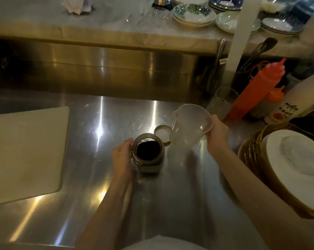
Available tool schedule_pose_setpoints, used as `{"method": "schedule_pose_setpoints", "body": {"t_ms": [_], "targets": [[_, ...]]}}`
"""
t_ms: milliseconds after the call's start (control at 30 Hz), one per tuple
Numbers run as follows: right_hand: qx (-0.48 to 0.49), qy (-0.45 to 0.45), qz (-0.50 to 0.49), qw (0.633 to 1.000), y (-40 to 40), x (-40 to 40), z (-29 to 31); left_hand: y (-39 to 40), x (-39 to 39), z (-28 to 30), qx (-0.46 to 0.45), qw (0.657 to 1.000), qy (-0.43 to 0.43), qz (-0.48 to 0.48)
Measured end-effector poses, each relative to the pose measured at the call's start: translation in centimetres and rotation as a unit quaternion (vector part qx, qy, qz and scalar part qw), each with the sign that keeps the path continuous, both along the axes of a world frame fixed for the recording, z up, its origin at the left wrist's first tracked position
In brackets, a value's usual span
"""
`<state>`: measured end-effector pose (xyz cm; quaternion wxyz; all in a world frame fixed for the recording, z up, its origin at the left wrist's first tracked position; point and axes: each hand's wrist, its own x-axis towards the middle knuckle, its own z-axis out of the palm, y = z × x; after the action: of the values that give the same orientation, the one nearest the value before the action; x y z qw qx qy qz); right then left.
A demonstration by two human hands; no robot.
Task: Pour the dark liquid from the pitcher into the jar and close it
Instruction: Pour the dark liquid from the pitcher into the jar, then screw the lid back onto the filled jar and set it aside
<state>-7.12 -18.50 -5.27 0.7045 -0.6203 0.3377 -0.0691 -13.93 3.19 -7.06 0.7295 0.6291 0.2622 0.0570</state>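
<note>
My right hand (217, 134) grips the clear plastic pitcher (190, 126) by its far side and holds it above the counter (98, 204), just right of the jar; the pitcher appears empty and sits nearly upright, spout turned away from me. My left hand (122, 156) wraps the left wall of the glass jar (148, 152), steadying it where it stands on the steel. The jar's mouth is open and dark liquid fills it close to the neck. The lid (161, 132) lies flat on the counter just behind the jar, partly hidden by the pitcher's base. A white cutting board (26, 152) rests well to the left; stacked plates (287, 170) and an orange squeeze bottle (257, 91) crowd the right edge. I judge the pour finished and the closing step at hand. The next move calls for setting the pitcher down clear of the plates, then reaching the freed hand to the lid, seating it squarely on the threads and turning while the left hand resists the twist.
</note>
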Motion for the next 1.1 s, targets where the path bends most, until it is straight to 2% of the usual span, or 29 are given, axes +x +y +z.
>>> {"method": "schedule_pose_setpoints", "body": {"t_ms": [100, 300, 433, 633, 733, 800, 900, 933, 1000, 1100], "targets": [[-0.019, 0.019, -0.033, 0.999, -0.2, 0.5, -1.4, -0.3, 0.3, -0.9, 0.016, 1.000, 0.014, -0.020], [-0.021, -0.001, -0.057, 0.998, 0.0, -0.2, -3.5, -1.3, 0.7, -2.0, 0.028, 0.998, 0.040, -0.040], [-0.003, -0.002, -0.064, 0.998, -0.1, -0.5, -4.2, -1.8, 0.8, -2.9, -0.005, 0.999, 0.043, -0.016], [-0.088, -0.040, -0.007, 0.995, -0.3, -1.0, -5.2, -1.9, 0.9, -3.2, -0.002, 0.999, 0.040, -0.022], [-0.112, -0.049, 0.027, 0.992, -0.7, -1.4, -5.3, -1.7, 0.9, -3.5, 0.029, 0.998, 0.041, -0.027], [-0.092, -0.051, 0.044, 0.994, -1.2, -1.4, -4.9, -1.7, 0.9, -3.4, 0.047, 0.997, 0.048, -0.030], [0.003, -0.055, 0.047, 0.997, -2.2, -1.2, -4.2, -1.4, 0.9, -3.3, 0.072, 0.995, 0.062, -0.019], [0.002, -0.056, 0.064, 0.996, -2.5, -1.0, -4.0, -1.3, 1.0, -3.2, 0.070, 0.995, 0.061, -0.022], [-0.065, -0.060, 0.134, 0.987, -3.1, -0.2, -3.1, -0.7, 0.7, -3.1, 0.065, 0.996, 0.034, -0.059], [-0.179, -0.054, 0.293, 0.938, -2.1, 2.3, -0.7, 0.3, -0.3, -3.1, 0.166, 0.967, -0.035, -0.188]]}}
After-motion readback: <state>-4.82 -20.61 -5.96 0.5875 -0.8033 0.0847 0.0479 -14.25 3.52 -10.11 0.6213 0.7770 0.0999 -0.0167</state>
